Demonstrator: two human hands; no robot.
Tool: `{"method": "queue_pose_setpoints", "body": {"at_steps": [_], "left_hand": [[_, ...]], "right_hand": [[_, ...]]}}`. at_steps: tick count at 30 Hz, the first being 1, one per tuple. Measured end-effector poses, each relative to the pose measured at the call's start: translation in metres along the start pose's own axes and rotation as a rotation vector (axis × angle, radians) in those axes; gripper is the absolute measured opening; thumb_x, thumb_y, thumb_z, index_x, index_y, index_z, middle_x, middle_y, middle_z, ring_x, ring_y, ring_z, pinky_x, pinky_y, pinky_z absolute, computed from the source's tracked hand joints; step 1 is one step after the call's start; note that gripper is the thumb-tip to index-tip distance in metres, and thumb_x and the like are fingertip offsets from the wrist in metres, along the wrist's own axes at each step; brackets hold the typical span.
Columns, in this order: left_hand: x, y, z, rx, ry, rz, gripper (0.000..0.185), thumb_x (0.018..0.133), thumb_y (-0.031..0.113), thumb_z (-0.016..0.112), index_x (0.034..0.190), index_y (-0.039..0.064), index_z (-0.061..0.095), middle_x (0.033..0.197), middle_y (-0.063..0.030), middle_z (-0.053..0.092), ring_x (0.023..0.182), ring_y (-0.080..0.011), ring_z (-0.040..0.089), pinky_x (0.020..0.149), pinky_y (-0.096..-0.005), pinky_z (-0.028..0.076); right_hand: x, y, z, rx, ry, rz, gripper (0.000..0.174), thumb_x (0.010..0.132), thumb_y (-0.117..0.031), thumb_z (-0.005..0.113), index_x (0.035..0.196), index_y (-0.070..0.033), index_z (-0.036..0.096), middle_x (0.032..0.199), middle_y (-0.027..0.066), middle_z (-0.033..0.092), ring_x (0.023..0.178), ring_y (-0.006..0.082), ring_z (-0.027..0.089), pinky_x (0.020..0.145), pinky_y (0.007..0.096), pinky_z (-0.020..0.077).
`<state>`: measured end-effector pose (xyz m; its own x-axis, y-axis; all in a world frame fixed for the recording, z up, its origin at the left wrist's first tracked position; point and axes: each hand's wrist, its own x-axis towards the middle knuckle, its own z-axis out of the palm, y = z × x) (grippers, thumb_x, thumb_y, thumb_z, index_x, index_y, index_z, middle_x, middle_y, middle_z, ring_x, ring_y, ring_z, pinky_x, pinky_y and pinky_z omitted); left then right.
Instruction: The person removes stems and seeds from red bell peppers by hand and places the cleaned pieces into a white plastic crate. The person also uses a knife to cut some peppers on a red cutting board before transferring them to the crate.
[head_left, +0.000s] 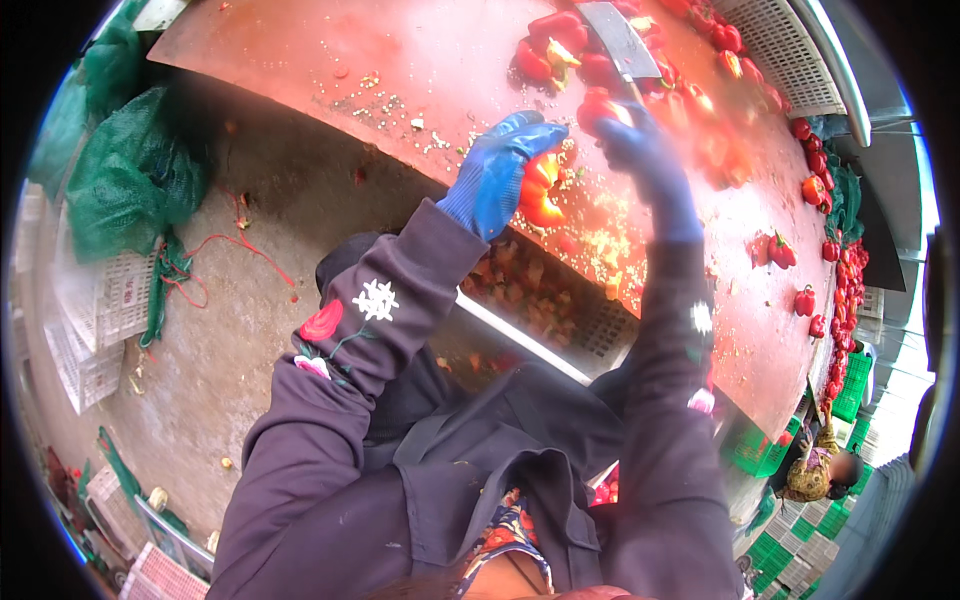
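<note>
My left hand (506, 169), in a blue glove, is closed around a cut red bell pepper piece (541, 191) with its pale inside showing, at the table's near edge. My right hand (643, 154), also blue-gloved and blurred by motion, grips the handle of a cleaver (619, 41). The broad metal blade points away from me, over peppers. A red pepper piece (598, 109) is at the fingers of my right hand; whether it is held or lies behind them I cannot tell. Seeds and pale core scraps (611, 240) are strewn between my hands on the red table (427, 45).
Below the table edge, a crate (607, 330) holds scraps. More red bell peppers (781, 251) lie on the right and far side, near a white crate (784, 52). Green netting (131, 176) and white crates (112, 300) are at left. Another person (808, 472) is at far right.
</note>
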<state>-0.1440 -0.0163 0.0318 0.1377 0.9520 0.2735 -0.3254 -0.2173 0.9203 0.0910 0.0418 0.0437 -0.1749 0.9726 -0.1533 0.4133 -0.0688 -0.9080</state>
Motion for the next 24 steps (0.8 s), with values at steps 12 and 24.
{"method": "queue_pose_setpoints", "body": {"at_steps": [12,24], "left_hand": [[-0.019,0.01,0.055,-0.452,-0.256,-0.467,0.042,0.085,0.009,0.069,0.124,0.001,0.053,0.106,-0.0074,0.063,0.093,-0.0155,0.064,0.082,-0.0303,0.055],[0.023,0.046,-0.045,-0.783,-0.026,-0.1,0.048,0.087,0.017,0.059,0.131,0.002,0.05,0.128,-0.0142,0.055,0.118,-0.0234,0.054,0.099,-0.0378,0.047]], "right_hand": [[-0.158,-0.024,0.036,-0.15,0.209,0.156,0.036,0.082,-0.019,0.068,0.115,-0.007,0.062,0.083,0.0099,0.07,0.074,0.0162,0.068,0.06,0.029,0.0524],[0.067,-0.031,0.035,-0.921,0.221,-0.554,0.039,0.09,-0.033,0.06,0.128,-0.023,0.057,0.115,0.0138,0.065,0.106,0.0303,0.063,0.088,0.0438,0.0507]]}}
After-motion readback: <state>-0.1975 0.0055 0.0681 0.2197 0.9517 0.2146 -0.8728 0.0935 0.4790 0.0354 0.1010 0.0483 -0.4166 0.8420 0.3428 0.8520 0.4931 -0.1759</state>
